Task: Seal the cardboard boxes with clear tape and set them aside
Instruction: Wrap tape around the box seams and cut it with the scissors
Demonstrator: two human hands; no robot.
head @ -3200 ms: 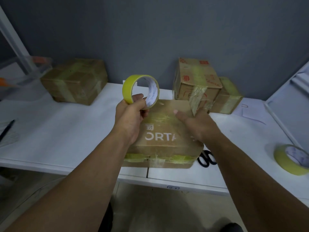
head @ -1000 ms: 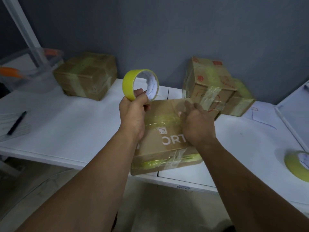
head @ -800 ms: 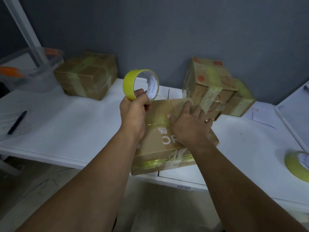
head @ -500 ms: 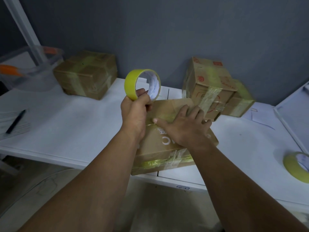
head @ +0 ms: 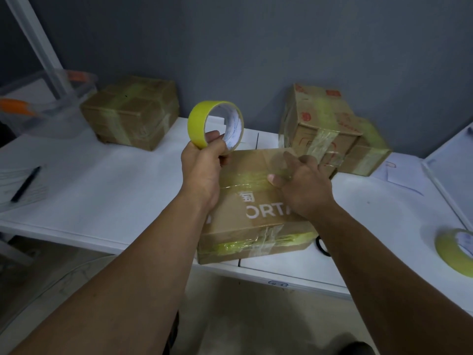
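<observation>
A flat brown cardboard box point(head: 252, 163) with white lettering lies on the white table point(head: 102, 180) near its front edge. A glossy strip of clear tape crosses its top, and yellowish tape runs along its front side. My left hand point(head: 203, 170) grips a yellow-edged tape roll point(head: 198, 121) upright over the box's far left corner. My right hand point(head: 303, 184) rests on the right half of the box top, thumb pointing left along the tape strip and fingers loosely spread.
Taped boxes stand at the back left point(head: 130, 112) and back right point(head: 318, 119), with a lower one point(head: 366, 155) beside. A second tape roll point(head: 454, 249) lies far right. Scissor handles point(head: 321, 245) poke out beside the box. A pen point(head: 25, 184) lies on papers at the left.
My right hand slid left across the box top with flat fingers, then came back to the right and loosened. The left hand kept the roll in place.
</observation>
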